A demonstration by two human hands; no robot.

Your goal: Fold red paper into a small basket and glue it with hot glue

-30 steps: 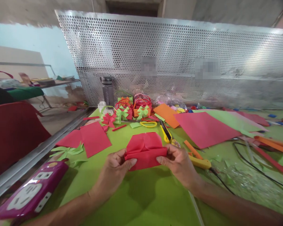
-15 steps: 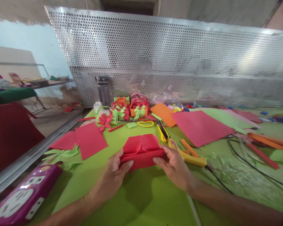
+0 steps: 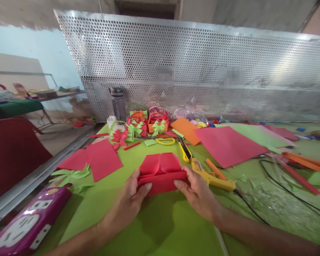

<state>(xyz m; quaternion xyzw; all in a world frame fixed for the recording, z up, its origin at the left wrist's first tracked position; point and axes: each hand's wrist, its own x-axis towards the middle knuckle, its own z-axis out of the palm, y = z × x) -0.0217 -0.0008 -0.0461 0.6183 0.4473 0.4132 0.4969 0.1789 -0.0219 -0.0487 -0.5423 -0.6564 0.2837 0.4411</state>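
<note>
Held up over the green tabletop is a piece of folded red paper [image 3: 161, 183], with two upper flaps meeting at the middle and a straight band folded across the lower front. My left hand [image 3: 134, 193] grips its left end, thumb on the front and fingers behind. At the right end, my right hand [image 3: 198, 190] pinches it the same way. Just beyond my right hand lies a yellow glue gun [image 3: 221, 183] with a black cord. A yellow utility knife [image 3: 185, 150] and yellow-handled scissors [image 3: 165, 141] rest farther back.
Small paper baskets [image 3: 158, 125] with bows stand at the back beside a grey bottle [image 3: 117, 105]. Red sheets [image 3: 104, 160] lie left, and another red sheet [image 3: 228, 145] lies right. A purple power strip [image 3: 29, 220] sits front left. Clear glue strands [image 3: 280, 209] cover the right side.
Almost nothing differs. Both hands keep the same grip on the folded red paper, and the whole view has shifted slightly.
</note>
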